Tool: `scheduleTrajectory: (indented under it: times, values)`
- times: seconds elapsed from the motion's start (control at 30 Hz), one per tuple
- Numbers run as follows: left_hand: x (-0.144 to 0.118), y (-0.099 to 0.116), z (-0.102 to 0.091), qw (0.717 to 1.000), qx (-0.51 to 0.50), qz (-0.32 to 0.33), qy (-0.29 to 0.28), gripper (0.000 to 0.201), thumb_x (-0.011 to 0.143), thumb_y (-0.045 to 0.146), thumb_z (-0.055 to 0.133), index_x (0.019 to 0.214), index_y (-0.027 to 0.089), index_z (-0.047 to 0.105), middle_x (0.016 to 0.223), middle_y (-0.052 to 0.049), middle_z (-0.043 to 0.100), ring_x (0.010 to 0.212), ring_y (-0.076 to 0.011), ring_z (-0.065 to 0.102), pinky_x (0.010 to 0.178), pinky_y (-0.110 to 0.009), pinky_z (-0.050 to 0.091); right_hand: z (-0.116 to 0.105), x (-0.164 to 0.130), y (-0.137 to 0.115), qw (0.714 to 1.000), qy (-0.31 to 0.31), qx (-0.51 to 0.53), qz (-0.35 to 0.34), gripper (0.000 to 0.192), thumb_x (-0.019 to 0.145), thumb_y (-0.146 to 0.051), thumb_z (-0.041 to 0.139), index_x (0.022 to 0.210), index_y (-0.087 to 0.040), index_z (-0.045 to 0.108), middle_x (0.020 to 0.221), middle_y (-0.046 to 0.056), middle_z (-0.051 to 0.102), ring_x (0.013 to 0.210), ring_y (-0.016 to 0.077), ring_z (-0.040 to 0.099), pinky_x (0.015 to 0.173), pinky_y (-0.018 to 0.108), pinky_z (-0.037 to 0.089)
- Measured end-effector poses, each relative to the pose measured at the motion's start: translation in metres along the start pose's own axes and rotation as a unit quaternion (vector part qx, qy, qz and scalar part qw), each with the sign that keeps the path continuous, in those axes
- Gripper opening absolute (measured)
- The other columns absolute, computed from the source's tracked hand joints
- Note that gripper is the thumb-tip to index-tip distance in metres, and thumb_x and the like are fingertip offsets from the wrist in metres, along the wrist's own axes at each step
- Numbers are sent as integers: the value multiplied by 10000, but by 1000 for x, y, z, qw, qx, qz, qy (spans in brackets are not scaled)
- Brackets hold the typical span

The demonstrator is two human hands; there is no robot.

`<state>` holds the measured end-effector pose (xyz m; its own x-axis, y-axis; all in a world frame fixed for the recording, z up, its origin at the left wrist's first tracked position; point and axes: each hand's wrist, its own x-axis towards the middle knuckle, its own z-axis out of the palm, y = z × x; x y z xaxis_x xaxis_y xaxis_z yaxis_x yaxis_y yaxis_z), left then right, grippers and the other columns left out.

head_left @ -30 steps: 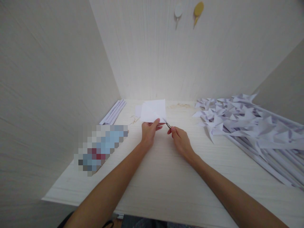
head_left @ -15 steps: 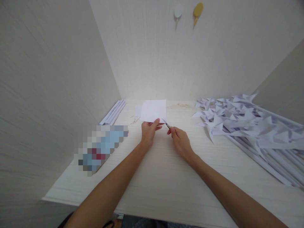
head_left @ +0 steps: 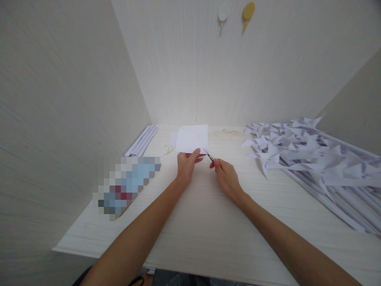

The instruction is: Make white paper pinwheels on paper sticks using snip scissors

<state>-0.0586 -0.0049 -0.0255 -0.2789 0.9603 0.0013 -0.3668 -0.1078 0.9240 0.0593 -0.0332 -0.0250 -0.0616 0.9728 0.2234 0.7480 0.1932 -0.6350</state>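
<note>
My left hand [head_left: 187, 162] pinches the near edge of a white paper sheet [head_left: 193, 137], thumb on top and fingers beneath. The sheet is held up over the table, roughly square. In my right hand [head_left: 224, 172] is a small pair of scissors [head_left: 210, 156], its blades pointing up and left at the sheet's near right corner. Whether the blades touch the paper I cannot tell. Most of the scissors' handles are hidden by my fingers.
Many white paper pinwheels [head_left: 279, 143] on rolled paper sticks [head_left: 336, 206] lie at the right. Paper rolls [head_left: 142, 140] rest at the back left, with a blurred-out object [head_left: 131, 186] before them. Thin wooden bits [head_left: 169, 150] lie near another paper piece [head_left: 173, 139]. Two hooks [head_left: 248, 12] are on the wall.
The sheet's far edge has shifted very slightly. Both hands and the scissors stay practically where they were.
</note>
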Motion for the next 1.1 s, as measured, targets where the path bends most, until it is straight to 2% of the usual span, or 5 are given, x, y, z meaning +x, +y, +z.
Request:
scheduleTrajectory:
  times: [0.6,1.1]
  values:
    - [0,0,0,1000,-12,-4,-2,166,612,192,621,743,94,597,732,-67,659,608,-137,626,535,-216,486,-1,-1,-1,1000,-1,2,2,396,866,-311,227,689,-183,557,641,31,564,637,159,510,578,241,327]
    - [-1,0,0,1000,-8,-5,-3,193,601,204,627,759,98,603,726,-65,662,592,-133,623,515,-202,473,-1,-1,-3,998,-7,-54,7,400,876,-300,207,651,-184,517,651,50,583,647,168,515,553,243,302]
